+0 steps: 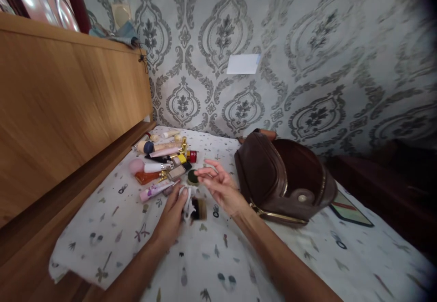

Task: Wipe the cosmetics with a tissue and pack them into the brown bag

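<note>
My left hand [174, 211] is closed around a crumpled white cloth or tissue [187, 202]. Beside that cloth shows a blurred black and tan object [199, 209]; I cannot tell whether it is held or lying on the sheet. With fingers stretched out, my right hand [221, 188] is just right of a dark green round jar [193, 177], its fingertips close to or touching it. A pink-and-white tube [155, 191] and a powder brush with a pink head [137, 166] lie left of the jar. An amber bottle [146, 177] and a flat beige compact [176, 171] are also there.
To the right a brown leather bag [261, 170] stands unzipped on the patterned sheet [208, 256]. A flat dark-edged item [353, 210] lies behind it. A wooden cabinet [75, 92] borders the left, and a patterned wall [239, 19] rises behind.
</note>
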`<action>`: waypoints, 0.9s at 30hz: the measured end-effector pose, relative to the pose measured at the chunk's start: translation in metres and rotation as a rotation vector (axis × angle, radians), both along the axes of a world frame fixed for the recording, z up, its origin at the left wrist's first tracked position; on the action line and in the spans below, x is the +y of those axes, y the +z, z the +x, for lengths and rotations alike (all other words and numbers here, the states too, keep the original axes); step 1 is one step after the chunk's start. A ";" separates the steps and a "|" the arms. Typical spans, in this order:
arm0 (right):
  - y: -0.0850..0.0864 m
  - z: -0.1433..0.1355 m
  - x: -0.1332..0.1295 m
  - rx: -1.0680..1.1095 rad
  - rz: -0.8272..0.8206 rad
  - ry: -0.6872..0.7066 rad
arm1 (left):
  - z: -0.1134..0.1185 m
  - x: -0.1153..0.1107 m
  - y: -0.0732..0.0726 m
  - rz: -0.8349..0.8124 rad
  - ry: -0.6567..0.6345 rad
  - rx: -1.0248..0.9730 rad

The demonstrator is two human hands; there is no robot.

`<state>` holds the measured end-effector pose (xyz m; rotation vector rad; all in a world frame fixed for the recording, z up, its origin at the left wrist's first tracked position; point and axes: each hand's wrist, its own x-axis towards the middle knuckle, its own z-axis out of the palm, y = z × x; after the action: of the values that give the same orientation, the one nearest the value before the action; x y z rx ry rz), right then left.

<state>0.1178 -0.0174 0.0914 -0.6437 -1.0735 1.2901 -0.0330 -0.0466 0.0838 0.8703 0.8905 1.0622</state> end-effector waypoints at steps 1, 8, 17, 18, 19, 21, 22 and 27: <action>-0.008 -0.009 -0.003 -0.085 0.017 -0.062 | 0.003 0.001 -0.002 -0.032 -0.022 -0.011; -0.043 -0.057 -0.025 -0.484 0.121 -0.577 | 0.015 0.008 -0.028 0.247 0.091 0.210; -0.036 -0.042 -0.028 -0.353 -0.072 -0.510 | 0.015 0.005 -0.027 0.037 -0.091 0.093; -0.036 -0.042 -0.028 -0.334 -0.107 -0.500 | 0.016 0.005 -0.023 0.007 -0.104 0.069; -0.037 -0.042 -0.027 -0.309 -0.147 -0.485 | 0.018 0.005 -0.019 -0.030 -0.113 0.047; -0.038 -0.038 -0.025 -0.248 -0.236 -0.429 | 0.020 0.007 -0.011 -0.108 -0.110 0.014; -0.037 -0.034 -0.024 -0.223 -0.275 -0.381 | 0.021 0.008 -0.007 -0.141 -0.105 0.004; -0.016 0.021 -0.034 -0.508 -0.221 -0.117 | 0.019 0.012 0.002 -0.254 -0.100 0.012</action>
<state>0.1385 -0.0518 0.0756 -1.2299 -1.2850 1.1802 -0.0144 -0.0343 0.0862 0.7013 0.9591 0.8369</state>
